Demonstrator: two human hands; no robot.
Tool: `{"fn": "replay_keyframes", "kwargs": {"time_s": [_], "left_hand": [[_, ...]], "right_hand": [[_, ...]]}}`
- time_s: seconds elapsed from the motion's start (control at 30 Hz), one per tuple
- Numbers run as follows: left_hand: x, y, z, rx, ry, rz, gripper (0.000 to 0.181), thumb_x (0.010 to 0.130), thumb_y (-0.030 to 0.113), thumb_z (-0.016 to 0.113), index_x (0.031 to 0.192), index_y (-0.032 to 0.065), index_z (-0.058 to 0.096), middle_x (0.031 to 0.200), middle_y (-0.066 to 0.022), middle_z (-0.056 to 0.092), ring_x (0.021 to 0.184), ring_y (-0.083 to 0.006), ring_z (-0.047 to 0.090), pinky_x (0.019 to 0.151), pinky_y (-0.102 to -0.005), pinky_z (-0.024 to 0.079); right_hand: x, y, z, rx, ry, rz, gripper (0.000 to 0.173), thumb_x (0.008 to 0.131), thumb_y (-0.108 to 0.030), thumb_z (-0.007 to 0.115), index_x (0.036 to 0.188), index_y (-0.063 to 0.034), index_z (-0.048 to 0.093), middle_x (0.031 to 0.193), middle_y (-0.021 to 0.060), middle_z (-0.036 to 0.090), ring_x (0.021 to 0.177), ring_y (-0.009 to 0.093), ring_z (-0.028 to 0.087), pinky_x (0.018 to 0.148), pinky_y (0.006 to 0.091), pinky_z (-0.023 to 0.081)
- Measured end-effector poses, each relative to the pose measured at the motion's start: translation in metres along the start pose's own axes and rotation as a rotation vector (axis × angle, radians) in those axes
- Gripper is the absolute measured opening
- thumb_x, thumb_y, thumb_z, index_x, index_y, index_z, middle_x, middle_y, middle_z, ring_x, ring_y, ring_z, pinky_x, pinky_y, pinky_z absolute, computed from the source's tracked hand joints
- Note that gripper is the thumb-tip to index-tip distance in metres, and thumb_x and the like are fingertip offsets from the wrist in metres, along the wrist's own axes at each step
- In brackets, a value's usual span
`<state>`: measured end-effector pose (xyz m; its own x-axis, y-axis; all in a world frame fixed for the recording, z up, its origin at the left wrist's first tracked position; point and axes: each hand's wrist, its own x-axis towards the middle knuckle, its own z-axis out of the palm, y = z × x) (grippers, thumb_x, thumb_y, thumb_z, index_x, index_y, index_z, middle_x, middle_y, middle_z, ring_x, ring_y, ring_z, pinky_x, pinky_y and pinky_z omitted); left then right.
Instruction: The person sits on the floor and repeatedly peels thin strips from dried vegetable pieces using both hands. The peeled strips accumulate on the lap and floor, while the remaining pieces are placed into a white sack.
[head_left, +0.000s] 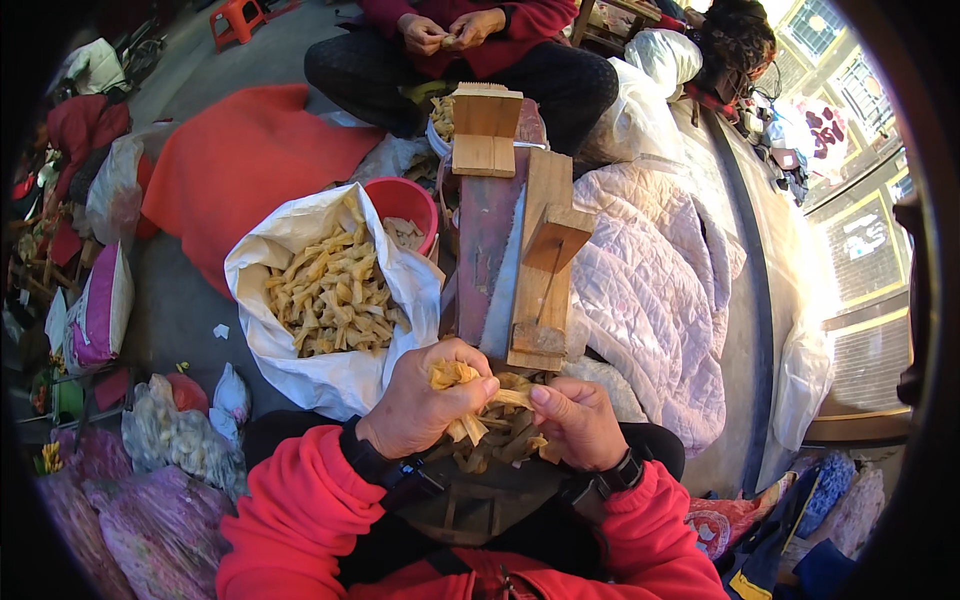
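Note:
Close before my body, my left hand (431, 397) grips a crumpled bunch of dry yellow-tan strips (452, 373). My right hand (579, 421) pinches the end of one strip (514, 398) between thumb and fingertips, and that strip spans the gap between my hands. More loose strips (517, 442) lie under my hands, partly hidden by them. To the left stands an open white woven sack (259, 270), full of knotted pieces (330, 289) of the same colour. I cannot tell what the strips are made of.
A narrow red-painted bench (478, 255) carries a wooden stand (544, 300) and, farther off, a toothed wooden block (487, 124). A red basin (409, 202) stands behind the sack. Opposite sits another person, whose hands (454, 31) hold a small piece. A quilt (652, 300) lies right.

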<state>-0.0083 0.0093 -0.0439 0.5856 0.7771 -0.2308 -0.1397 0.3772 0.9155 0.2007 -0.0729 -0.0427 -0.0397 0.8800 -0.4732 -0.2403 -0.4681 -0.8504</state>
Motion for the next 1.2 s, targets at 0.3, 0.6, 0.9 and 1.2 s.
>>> {"fn": "replay_keyframes", "kwargs": {"time_s": [0.3,0.6,0.9,1.2], "left_hand": [[0.055,-0.002,0.012,0.277,0.161,0.219,0.02,0.095,0.016,0.064,0.109,0.0012,0.066,0.09,-0.001,0.064,0.082,-0.0073,0.057,0.075,-0.0229,0.046],[0.066,-0.026,0.003,0.513,0.337,0.422,0.018,0.094,0.013,0.064,0.103,-0.0015,0.066,0.091,-0.0159,0.068,0.08,-0.0235,0.066,0.074,-0.0329,0.05],[0.015,-0.005,0.015,0.126,0.117,0.22,0.028,0.102,0.015,0.053,0.125,0.0009,0.061,0.12,-0.0057,0.062,0.084,-0.0081,0.06,0.076,-0.0224,0.05],[0.001,-0.016,0.018,0.409,-0.358,-0.184,0.03,0.096,0.03,0.065,0.081,0.0031,0.067,0.063,-0.0017,0.061,0.057,-0.0099,0.054,0.056,-0.0293,0.046]], "right_hand": [[0.043,-0.02,-0.008,-0.528,0.503,-0.63,0.015,0.089,-0.017,0.074,0.091,-0.0055,0.065,0.076,0.0026,0.065,0.069,0.01,0.057,0.064,0.0256,0.046],[0.063,-0.008,-0.02,-0.712,0.7,-0.604,0.02,0.087,-0.021,0.075,0.084,-0.0061,0.062,0.066,0.0105,0.063,0.058,0.018,0.059,0.058,0.0319,0.047],[0.03,0.001,0.008,-0.891,0.402,-1.043,0.02,0.078,-0.002,0.079,0.084,-0.0071,0.06,0.072,0.0067,0.061,0.059,0.021,0.059,0.053,0.0301,0.045],[0.018,-0.001,0.013,-0.654,-0.147,-1.096,0.007,0.085,-0.009,0.07,0.087,-0.0071,0.063,0.07,0.0062,0.061,0.055,0.027,0.058,0.05,0.0351,0.045]]}}
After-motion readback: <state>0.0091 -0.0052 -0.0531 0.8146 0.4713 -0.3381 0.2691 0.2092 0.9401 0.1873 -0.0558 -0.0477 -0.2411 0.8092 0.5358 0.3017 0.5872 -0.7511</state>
